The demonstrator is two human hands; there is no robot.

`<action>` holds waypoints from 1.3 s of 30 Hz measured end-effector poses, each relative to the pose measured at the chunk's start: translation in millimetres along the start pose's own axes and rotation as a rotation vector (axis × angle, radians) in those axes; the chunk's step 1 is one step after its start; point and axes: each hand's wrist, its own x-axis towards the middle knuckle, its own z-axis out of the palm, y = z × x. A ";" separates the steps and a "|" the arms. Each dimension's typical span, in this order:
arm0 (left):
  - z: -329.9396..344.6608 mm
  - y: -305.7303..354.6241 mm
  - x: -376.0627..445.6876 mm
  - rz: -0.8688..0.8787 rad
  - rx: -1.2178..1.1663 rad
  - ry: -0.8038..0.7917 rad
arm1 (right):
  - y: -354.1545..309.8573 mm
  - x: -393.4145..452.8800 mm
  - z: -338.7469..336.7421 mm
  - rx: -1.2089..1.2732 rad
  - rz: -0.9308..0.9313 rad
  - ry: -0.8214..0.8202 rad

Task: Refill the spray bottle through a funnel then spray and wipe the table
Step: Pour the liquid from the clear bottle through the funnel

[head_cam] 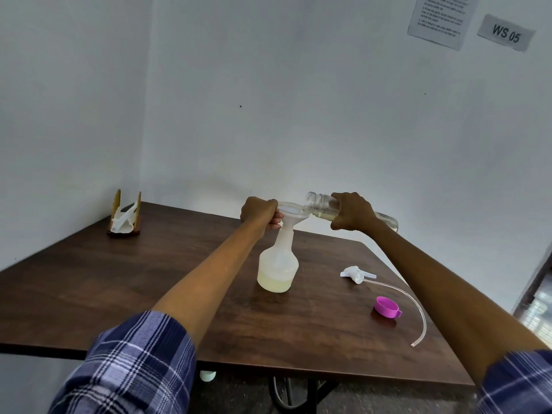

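Left hand [259,213] fingers curled round funnel [289,214] in bottle [277,265]; right hand [352,211] fingers wrapped round jar [321,202]. Tip slowly, mouth over funnel; keep funnel steady.

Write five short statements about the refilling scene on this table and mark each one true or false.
1. The right hand holds the clear bottle tilted, its mouth over the funnel. True.
2. The spray bottle is full to the neck. False: pale liquid fills only its bottom part.
3. The trigger sprayer head is screwed onto the spray bottle. False: it lies on the table, its tube trailing toward the near edge.
4. The left hand has its grip at the funnel, on top of the spray bottle. True.
5. The purple cap closes the clear bottle. False: it lies on the table, beside the tube.
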 end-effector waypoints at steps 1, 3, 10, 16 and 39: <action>0.1 0.0 0.2 0.001 0.001 0.004 | 0.0 0.1 0.0 -0.002 0.000 0.000; 0.0 0.3 -0.2 0.002 0.005 0.011 | -0.1 0.1 0.2 -0.005 -0.003 0.004; -0.3 1.0 -1.5 0.005 0.013 0.012 | 0.5 -0.4 1.1 0.002 -0.002 0.009; 1.2 1.3 -0.7 -0.004 0.005 0.010 | 0.7 -0.4 2.1 -0.003 -0.005 0.014; 0.2 1.3 -1.1 -0.001 0.019 0.011 | -1.4 -1.6 -1.4 -0.005 -0.017 0.014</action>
